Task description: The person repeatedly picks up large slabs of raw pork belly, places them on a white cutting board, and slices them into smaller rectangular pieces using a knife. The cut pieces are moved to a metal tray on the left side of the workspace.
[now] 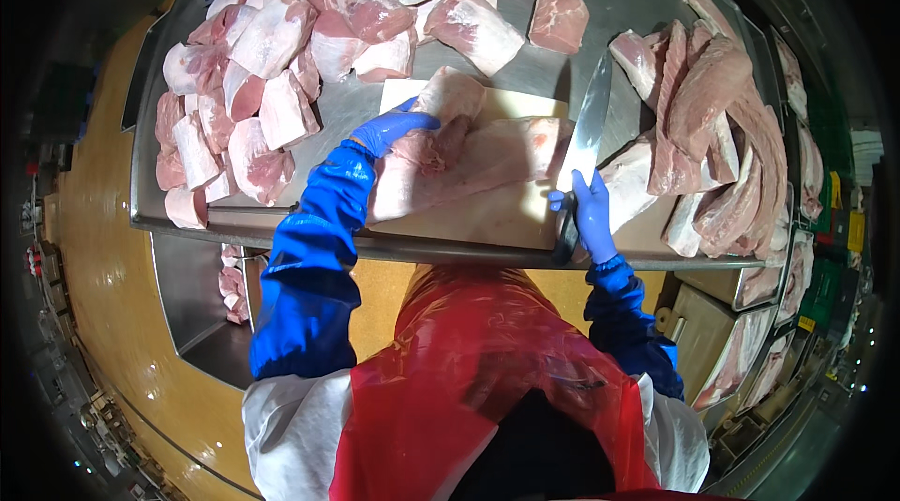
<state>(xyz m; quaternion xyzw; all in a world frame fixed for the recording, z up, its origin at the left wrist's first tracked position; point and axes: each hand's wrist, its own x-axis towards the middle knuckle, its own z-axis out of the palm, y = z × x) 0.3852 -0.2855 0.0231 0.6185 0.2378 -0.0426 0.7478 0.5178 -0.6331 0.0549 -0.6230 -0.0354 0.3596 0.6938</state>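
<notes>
A pale cutting board [511,100] lies at the near side of the metal table, with a long slab of raw meat [502,164] across it. My left hand [394,129], in a purple-blue glove, is closed on a smaller piece of meat [450,98] at the slab's left end; part of its fingers is hidden against the meat. In my gloved right hand [592,210] is a large knife [591,117] by its black handle. The broad blade points away from me, beside the slab's right end.
Many cut meat blocks [272,37] cover the table's left and far side. Long meat strips [717,117] are heaped at the right. A metal bin [202,314] with meat pieces stands below the table's left edge. More meat lies in trays [736,360] at the lower right.
</notes>
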